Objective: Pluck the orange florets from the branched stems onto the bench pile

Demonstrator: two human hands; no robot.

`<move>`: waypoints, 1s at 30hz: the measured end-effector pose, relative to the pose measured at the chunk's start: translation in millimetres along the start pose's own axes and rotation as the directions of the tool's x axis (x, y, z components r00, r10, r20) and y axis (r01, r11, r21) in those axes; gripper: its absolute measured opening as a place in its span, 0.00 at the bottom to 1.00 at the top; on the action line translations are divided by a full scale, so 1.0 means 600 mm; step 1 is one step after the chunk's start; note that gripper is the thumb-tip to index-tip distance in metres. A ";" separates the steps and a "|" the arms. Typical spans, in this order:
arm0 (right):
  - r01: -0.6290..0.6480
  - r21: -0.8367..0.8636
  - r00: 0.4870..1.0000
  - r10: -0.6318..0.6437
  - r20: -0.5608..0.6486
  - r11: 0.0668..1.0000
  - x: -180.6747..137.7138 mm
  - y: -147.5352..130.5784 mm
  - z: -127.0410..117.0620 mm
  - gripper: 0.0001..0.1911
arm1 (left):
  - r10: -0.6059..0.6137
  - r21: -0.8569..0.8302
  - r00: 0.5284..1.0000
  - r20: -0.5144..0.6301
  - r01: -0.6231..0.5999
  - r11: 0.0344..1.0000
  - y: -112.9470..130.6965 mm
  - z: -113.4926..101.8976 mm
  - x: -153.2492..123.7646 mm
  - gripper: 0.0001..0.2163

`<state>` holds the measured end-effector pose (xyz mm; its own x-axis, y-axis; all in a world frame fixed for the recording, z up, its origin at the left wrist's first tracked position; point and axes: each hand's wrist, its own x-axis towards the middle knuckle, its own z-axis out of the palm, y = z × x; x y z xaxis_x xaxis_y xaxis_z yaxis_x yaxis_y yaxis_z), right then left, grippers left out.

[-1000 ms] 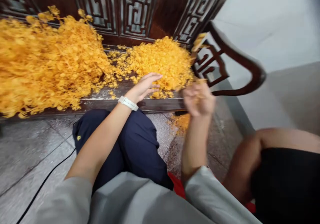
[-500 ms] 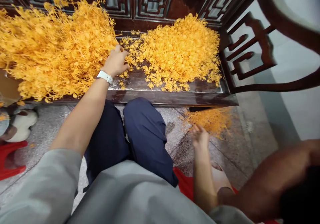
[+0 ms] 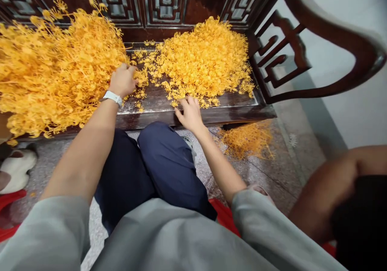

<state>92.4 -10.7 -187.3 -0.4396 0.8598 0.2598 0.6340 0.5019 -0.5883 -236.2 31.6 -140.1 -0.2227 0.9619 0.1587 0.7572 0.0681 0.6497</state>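
Observation:
My left hand (image 3: 123,80), with a white watch (image 3: 113,97) at the wrist, lies at the right edge of a large heap of yellow-orange plastic stems with claw-like heads (image 3: 60,69). Its fingers and thumb are apart, beside loose claw-shaped pieces (image 3: 140,94); the fingertips are partly hidden. My right hand (image 3: 190,114) is at the bench's front edge, thumb and fingers apart, by the lower rim of a smaller pile of loose claw-shaped yellow pieces (image 3: 208,57). Nothing shows in its grasp.
Both heaps rest on a dark wooden bench (image 3: 157,100) with a carved back and a curved armrest (image 3: 317,92) at right. Thin orange stems (image 3: 248,140) lie heaped on the floor below. Another person's bare leg (image 3: 326,190) is at right, and a red stool (image 3: 223,216) shows beneath me.
My right hand has risen from beside the floor heap of stems to the bench's front edge. The view has shifted, and my left hand stays beside the large heap.

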 end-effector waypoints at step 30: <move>0.440 0.260 0.873 -0.341 -0.350 0.860 0.269 -0.144 0.008 0.31 | -0.207 -0.645 0.965 -0.159 0.057 0.762 0.016 -0.081 -0.049 0.19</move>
